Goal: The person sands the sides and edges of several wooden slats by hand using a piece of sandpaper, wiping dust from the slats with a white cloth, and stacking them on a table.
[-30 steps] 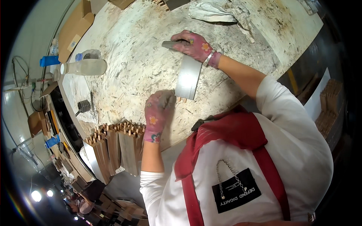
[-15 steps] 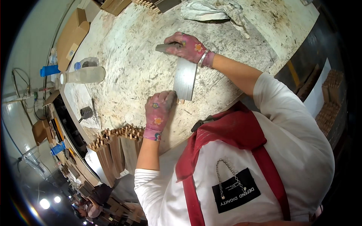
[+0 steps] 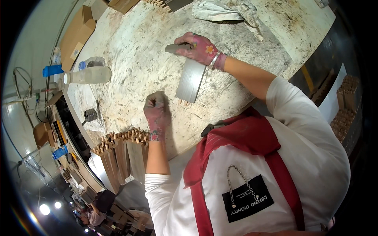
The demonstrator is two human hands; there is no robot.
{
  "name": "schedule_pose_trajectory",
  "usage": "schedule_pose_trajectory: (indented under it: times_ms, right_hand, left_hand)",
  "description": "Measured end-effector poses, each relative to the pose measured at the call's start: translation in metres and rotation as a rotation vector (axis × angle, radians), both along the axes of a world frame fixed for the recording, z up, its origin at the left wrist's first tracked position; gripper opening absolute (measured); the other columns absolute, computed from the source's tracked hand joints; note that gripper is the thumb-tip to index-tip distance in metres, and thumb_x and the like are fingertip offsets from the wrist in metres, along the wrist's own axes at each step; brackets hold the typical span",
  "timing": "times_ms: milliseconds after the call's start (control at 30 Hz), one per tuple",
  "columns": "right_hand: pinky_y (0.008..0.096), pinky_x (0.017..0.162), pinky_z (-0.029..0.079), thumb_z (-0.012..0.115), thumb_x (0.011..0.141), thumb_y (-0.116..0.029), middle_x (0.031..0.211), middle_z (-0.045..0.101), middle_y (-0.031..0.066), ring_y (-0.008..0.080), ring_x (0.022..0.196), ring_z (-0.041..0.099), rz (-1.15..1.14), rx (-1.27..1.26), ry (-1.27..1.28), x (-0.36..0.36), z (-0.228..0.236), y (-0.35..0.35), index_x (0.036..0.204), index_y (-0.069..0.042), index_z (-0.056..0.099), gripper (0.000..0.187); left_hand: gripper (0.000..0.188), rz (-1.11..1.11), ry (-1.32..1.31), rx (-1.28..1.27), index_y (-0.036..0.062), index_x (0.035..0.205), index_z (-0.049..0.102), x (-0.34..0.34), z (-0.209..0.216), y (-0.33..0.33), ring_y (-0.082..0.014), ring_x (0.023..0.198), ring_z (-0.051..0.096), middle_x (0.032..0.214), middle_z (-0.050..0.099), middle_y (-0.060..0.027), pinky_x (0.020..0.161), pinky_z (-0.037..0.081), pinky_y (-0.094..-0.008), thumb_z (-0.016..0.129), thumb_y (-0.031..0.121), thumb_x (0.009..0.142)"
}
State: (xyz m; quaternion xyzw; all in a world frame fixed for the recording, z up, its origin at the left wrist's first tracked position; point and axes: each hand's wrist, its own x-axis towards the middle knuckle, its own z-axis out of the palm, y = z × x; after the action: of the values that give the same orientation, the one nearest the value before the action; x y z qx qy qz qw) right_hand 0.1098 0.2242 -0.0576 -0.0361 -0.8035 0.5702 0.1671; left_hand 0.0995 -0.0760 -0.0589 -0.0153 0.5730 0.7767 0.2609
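My right hand [image 3: 200,48], in a pink flowered glove with dirty fingertips, grips a grey sanding block [image 3: 177,48]. Below that hand a flat grey board [image 3: 191,80] lies aslant on the worktable [image 3: 130,59], its far end partly hidden by the hand. Small wooden pegs [image 3: 183,102] stick out from the board's near end. To the left of the board and apart from it is my left hand [image 3: 155,112], gloved alike. Its fingers are curled closed; whatever may be inside them is hidden.
Several pegged boards [image 3: 122,153] stand upright at the table's near left edge. Bottles [image 3: 88,75], a black brush-like item [image 3: 90,115] and a cardboard piece [image 3: 78,37] are on the left. A white rag [image 3: 218,11] lies at the back; stacked boards [image 3: 346,96] are at right.
My left hand has come off the board's near end, moving left and turning over. The board's near end has swung slightly left. My right hand keeps the sanding block, nearly in place.
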Motion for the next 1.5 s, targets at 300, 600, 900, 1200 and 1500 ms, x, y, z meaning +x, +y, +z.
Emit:
schedule_pose_trajectory:
  times_ms: [300,600,900,1200,1500]
  right_hand:
    - [0.0374,0.087,0.051,0.072,0.087,-0.042,0.106,0.064,0.0111,0.0297,0.098,0.065,-0.039,0.042,-0.021,-0.001,-0.001,0.000,0.116,-0.013,0.068,0.041]
    - [0.0371,0.088,0.050,0.073,0.087,-0.040,0.108,0.063,0.0106,0.0297,0.100,0.064,-0.017,0.032,0.003,0.000,0.002,-0.001,0.115,-0.013,0.068,0.040]
    - [0.0376,0.088,0.051,0.074,0.086,-0.038,0.109,0.063,0.0111,0.0310,0.099,0.065,-0.029,0.039,-0.049,0.003,0.009,-0.002,0.116,-0.013,0.067,0.039]
    - [0.0352,0.089,0.052,0.076,0.085,-0.040,0.108,0.065,0.0091,0.0267,0.099,0.066,-0.046,0.100,-0.050,0.003,0.008,-0.003,0.114,-0.012,0.069,0.041]
    - [0.0361,0.091,0.052,0.075,0.086,-0.039,0.110,0.065,0.0095,0.0273,0.102,0.066,-0.034,0.100,0.002,0.001,0.001,-0.004,0.115,-0.011,0.068,0.041]
  left_hand:
    - [0.016,-0.228,1.140,-0.918,0.0063,0.102,0.072,0.028,0.058,0.032,-0.0289,0.084,0.068,0.095,0.071,-0.0124,0.076,0.055,-0.0383,0.064,0.005,0.088]
    - [0.015,-0.519,1.400,-1.104,0.0097,0.099,0.072,0.023,0.060,0.037,-0.0268,0.092,0.066,0.098,0.071,-0.0059,0.078,0.054,-0.0401,0.071,0.013,0.084]
    - [0.010,-0.043,0.537,-0.932,0.0035,0.088,0.067,0.004,0.034,0.025,-0.0225,0.080,0.063,0.089,0.067,-0.0112,0.068,0.050,-0.0351,0.065,0.013,0.090]
    - [0.018,-0.298,1.028,-0.951,0.0062,0.107,0.071,0.014,0.049,0.021,-0.0289,0.084,0.068,0.097,0.071,-0.0127,0.078,0.055,-0.0396,0.065,0.013,0.091]
    - [0.017,-0.555,1.293,-1.346,0.0104,0.101,0.072,0.024,0.070,0.044,-0.0292,0.089,0.066,0.097,0.069,-0.0084,0.078,0.052,-0.0401,0.069,0.017,0.086]
